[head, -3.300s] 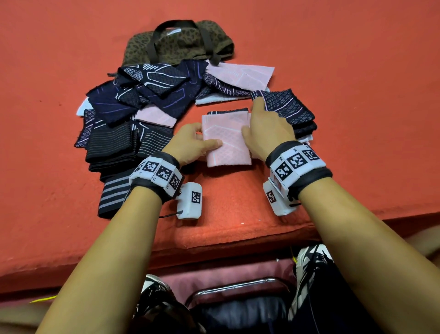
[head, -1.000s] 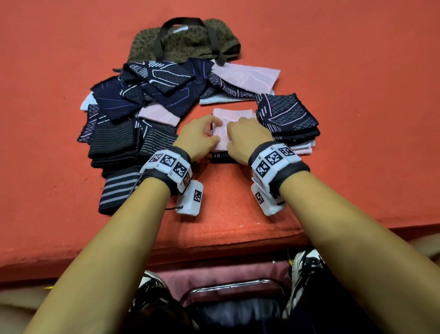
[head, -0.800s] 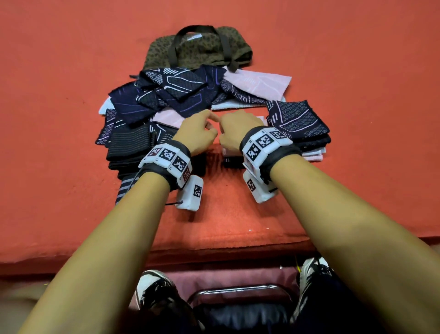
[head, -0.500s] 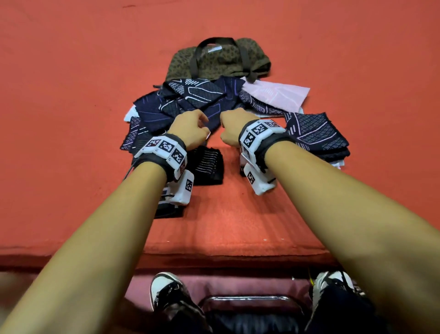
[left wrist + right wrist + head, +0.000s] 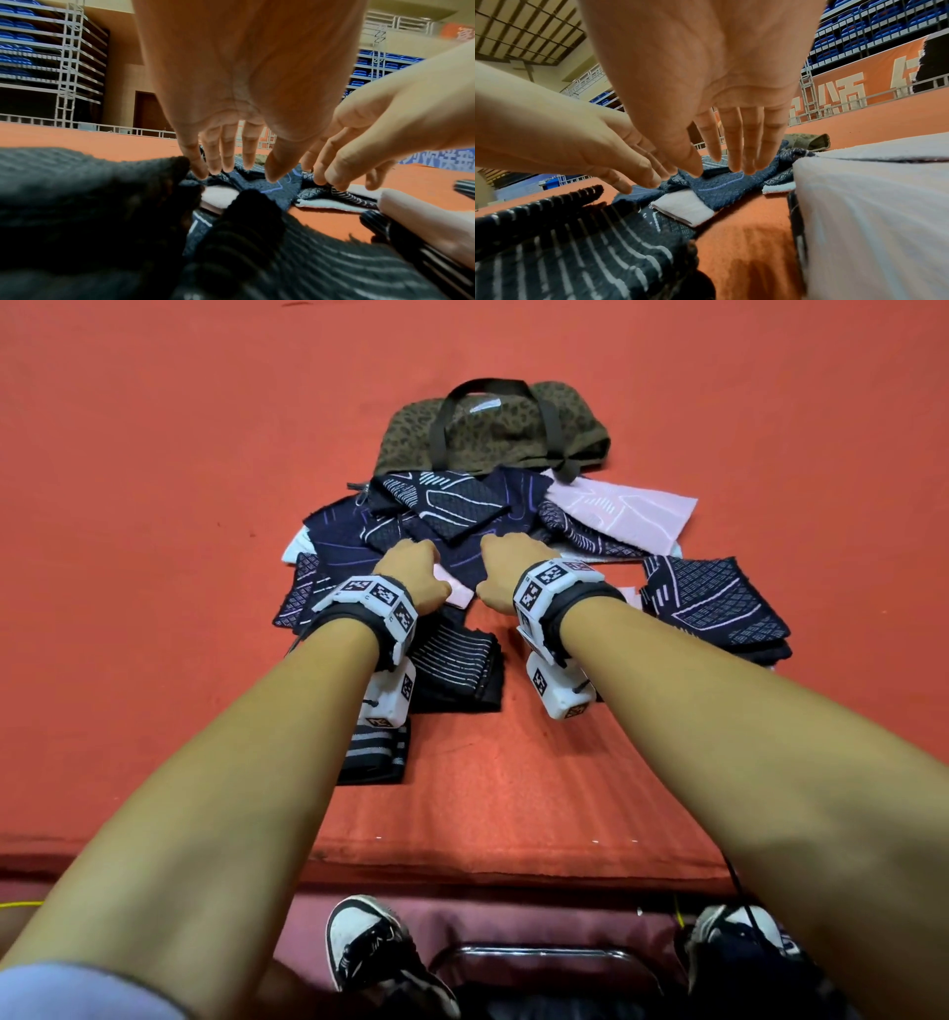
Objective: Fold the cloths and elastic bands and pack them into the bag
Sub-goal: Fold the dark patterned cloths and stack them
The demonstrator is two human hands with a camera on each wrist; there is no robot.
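two striped elastic bands [image 5: 457,670] nearest on the red table [image 5: 154,557], one folded stack [image 5: 719,613] at right. both grips, left hand [image 5: 411,575] and right hand [image 5: 508,567], fingers straight and apart, tips down on the loose navy cloth [image 5: 447,516] pile. one leopard bag [image 5: 493,428] beyond. blue stadium seating behind.

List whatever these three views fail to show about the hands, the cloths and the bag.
- Head view: left hand and right hand show only their backs; the fingertips are hidden.
- Head view: olive leopard-print fabric bag lies flat; its opening and contents cannot be seen.
- Right wrist view: pale pink folded cloth is blurred by closeness.
- Left wrist view: black ribbed elastic band is dark and out of focus.
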